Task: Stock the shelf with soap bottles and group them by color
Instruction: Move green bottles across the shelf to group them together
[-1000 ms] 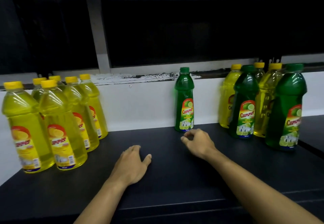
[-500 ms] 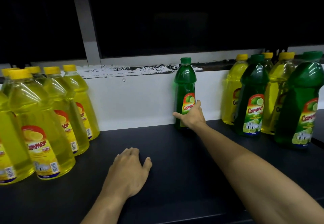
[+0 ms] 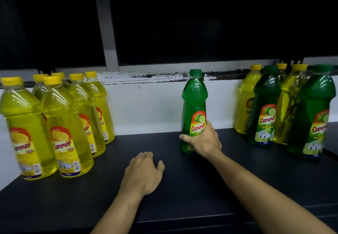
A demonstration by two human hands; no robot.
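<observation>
Black shelf (image 3: pixel 182 188); green bottle (image 3: pixel 194 102) in right grip (image 3: pixel 204 142)

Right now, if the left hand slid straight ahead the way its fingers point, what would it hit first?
Probably nothing soon: the left hand points across bare black shelf toward the white back wall, passing left of the lone green soap bottle. Depth is uncertain.

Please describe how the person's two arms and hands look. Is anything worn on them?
Both forearms are bare up to the frame edge: no sleeves show. The left hand and the right hand wear no gloves. No watch, bracelet or ring is visible.
</observation>
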